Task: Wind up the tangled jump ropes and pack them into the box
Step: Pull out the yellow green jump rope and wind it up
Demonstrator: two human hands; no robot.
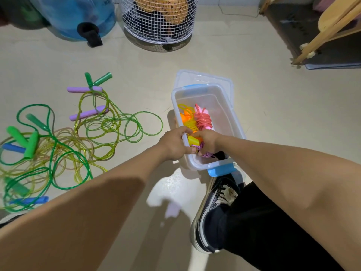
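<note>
A clear plastic box (228, 114) with blue handles stands on the floor. Inside lie a wound yellow rope with orange handles (188, 118) and a wound pink rope (203, 119). Both my hands reach into the box's near end. My left hand (173, 144) and my right hand (209, 142) hold a wound bundle with a yellow handle (192, 141) and purple rope (205, 153); its fingers are partly hidden. To the left, a tangle of green and yellow ropes (58, 149) sprawls on the floor, with green, purple and blue handles.
The box's clear lid (203, 77) lies under its far end. A white wire basket (158, 22) and a blue water jug (78, 16) stand at the back. Wooden furniture legs (322, 34) are at the right. My black shoe (214, 208) rests near the box.
</note>
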